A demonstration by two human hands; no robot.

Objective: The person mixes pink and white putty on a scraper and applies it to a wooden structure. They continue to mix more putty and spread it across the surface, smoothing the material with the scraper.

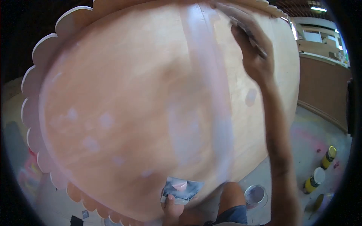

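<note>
A large rounded wooden panel (124, 83) with a scalloped rim (45, 49) fills most of the view. My left hand (172, 208) grips a small flat grey metal-looking plate (184, 196) low at the panel, with a pinkish lump of paste (180, 185) on it. My right hand (252, 37) is raised at the panel's upper part, beside a long pale filler-like stripe (211, 75). Its fingers reach toward the top edge and seem closed round a slim dark thing, blurred and partly hidden. Pale patches (184, 132) mark the wood.
On the floor at right stand an open pail (255, 196), a yellow-and-black can with a pale lid (315, 180) and another can (329, 157). My knee (232, 197) is close to the panel's lower edge. A brown counter-like partition (324, 90) stands beyond.
</note>
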